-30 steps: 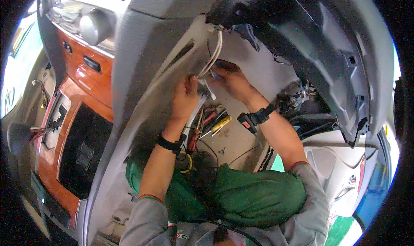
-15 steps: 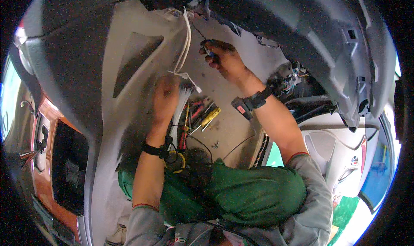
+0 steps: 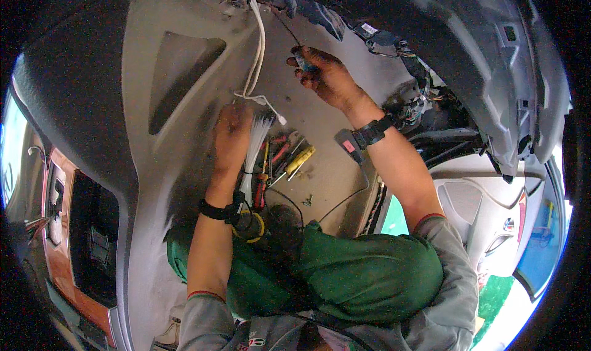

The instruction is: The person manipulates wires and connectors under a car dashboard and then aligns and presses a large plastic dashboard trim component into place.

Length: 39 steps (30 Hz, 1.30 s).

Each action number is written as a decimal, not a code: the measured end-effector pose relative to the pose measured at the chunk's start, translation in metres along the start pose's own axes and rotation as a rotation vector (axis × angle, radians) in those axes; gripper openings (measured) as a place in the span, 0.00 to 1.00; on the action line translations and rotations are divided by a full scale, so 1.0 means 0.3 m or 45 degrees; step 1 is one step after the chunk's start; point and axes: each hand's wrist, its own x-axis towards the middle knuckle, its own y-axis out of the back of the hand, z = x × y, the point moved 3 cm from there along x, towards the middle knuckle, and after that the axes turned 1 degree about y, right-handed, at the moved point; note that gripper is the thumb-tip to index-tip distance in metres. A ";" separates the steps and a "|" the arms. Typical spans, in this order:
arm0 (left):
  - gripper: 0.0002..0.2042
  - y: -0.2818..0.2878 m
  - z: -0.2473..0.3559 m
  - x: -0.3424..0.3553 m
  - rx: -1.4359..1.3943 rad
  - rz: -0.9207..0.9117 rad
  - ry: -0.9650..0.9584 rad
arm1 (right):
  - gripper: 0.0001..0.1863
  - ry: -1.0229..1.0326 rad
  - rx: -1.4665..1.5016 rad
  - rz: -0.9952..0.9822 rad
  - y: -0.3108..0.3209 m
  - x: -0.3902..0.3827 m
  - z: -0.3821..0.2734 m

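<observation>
My left hand (image 3: 231,135) grips a bundle of white cable ties (image 3: 253,149) against the grey car floor carpet (image 3: 326,185). A white looped tie strand (image 3: 260,49) hangs from above and ends just beside that hand. My right hand (image 3: 326,77) is raised higher and to the right. Its fingers pinch a small dark bluish tool (image 3: 303,60), next to a thin black wire that runs up toward the underside of the dashboard. Both wrists wear black watches.
Hand tools lie on the carpet below my hands: a yellow-handled screwdriver (image 3: 300,160) and red-handled tools (image 3: 274,157). My green-trousered knees (image 3: 363,271) fill the lower middle. Loose wiring (image 3: 425,105) hangs at right by the door panel (image 3: 480,209). A wood-trimmed console (image 3: 61,252) is at left.
My right hand has lifted up and to the right, away from my left hand. My left hand stays low on the cable ties. The view has swung left.
</observation>
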 end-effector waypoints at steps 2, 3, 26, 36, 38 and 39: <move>0.12 -0.001 0.015 -0.005 0.044 -0.006 -0.002 | 0.20 0.000 0.041 -0.025 0.019 0.004 -0.002; 0.13 0.001 0.023 -0.007 0.088 -0.007 -0.002 | 0.20 -0.006 0.082 -0.053 0.023 0.008 -0.001; 0.10 0.052 -0.094 0.006 -0.061 0.239 0.088 | 0.17 0.049 -0.103 -0.189 -0.337 0.038 -0.023; 0.12 0.042 -0.030 0.004 0.047 0.125 0.167 | 0.21 0.192 -0.308 -0.149 -0.385 0.045 0.005; 0.13 0.043 -0.033 0.018 0.112 0.072 0.031 | 0.22 0.155 -0.303 -0.143 -0.399 0.032 0.001; 0.13 0.040 -0.035 0.022 0.111 0.068 0.030 | 0.22 0.156 -0.303 -0.138 -0.394 0.035 0.005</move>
